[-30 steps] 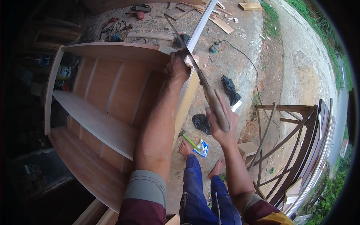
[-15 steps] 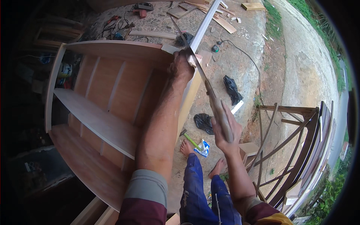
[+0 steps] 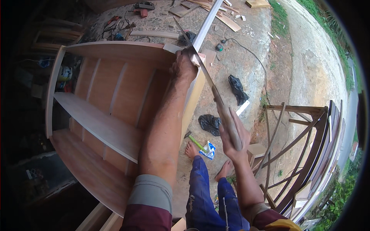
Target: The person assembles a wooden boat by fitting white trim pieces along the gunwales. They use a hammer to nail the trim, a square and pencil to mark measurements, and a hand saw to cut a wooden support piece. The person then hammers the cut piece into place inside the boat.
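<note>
My right hand is closed around the handle of a handsaw. The saw's narrow blade points away from me and crosses a long white strip close to my left hand. My left hand is closed on the strip's near end, pressing it at the corner of a wooden cabinet frame; the fingertips are partly hidden. This frame lies to my left, with a shelf board and a ribbed panel inside.
A green-handled hammer and a blue-white packet lie by my feet. Black plastic bags and a cable are on the ground. A wooden trestle stands right; power tools and offcuts lie beyond.
My right hand has drawn the saw slightly back toward me. My left hand keeps its hold on the strip, and the whole view has shifted a little.
</note>
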The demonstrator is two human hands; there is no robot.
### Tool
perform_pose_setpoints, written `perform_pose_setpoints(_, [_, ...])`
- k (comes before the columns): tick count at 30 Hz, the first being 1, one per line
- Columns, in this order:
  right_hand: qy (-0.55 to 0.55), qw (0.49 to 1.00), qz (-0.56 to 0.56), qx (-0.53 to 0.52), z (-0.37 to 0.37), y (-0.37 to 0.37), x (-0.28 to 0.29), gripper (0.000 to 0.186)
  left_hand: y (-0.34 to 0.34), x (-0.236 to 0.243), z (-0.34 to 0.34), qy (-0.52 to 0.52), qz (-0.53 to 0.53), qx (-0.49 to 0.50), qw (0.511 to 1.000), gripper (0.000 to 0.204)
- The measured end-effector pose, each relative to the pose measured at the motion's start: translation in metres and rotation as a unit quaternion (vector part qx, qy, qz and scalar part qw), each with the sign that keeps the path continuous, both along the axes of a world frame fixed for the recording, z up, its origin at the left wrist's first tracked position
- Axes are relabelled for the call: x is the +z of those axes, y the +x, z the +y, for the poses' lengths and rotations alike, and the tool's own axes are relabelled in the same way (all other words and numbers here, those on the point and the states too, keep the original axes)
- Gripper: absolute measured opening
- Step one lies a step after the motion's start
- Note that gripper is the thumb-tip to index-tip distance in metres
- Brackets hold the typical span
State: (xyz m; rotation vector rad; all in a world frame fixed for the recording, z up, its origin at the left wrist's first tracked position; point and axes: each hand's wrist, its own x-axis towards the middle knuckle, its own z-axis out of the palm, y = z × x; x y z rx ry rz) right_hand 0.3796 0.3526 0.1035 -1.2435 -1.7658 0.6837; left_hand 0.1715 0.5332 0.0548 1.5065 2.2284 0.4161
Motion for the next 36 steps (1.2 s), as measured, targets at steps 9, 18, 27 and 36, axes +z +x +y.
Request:
perform_pose_setpoints(9, [-0.035,0.990,-0.134,0.020,-0.085,0.068,-0.012,0.055,-0.002,0.010,0.002,-0.023,0.007,0.028,0.999,0.057])
perform_pose_setpoints(18, [0.002,0.997,0.073,-0.006,0.094,-0.048,-0.003,0.055,0.011,0.011,0.006,0.004,-0.017,-0.023,1.000,0.053])
perform_pose_setpoints(27, [-0.123,0.987,-0.106,-0.012,-0.122,0.089,-0.010,0.054,-0.005,0.000,0.004,-0.046,0.006,0.041,0.998,0.060])
perform_pose_setpoints(36, [0.020,1.000,0.001,0.014,0.073,-0.035,-0.013,0.053,0.003,0.014,0.000,0.001,-0.017,-0.007,1.000,0.050])
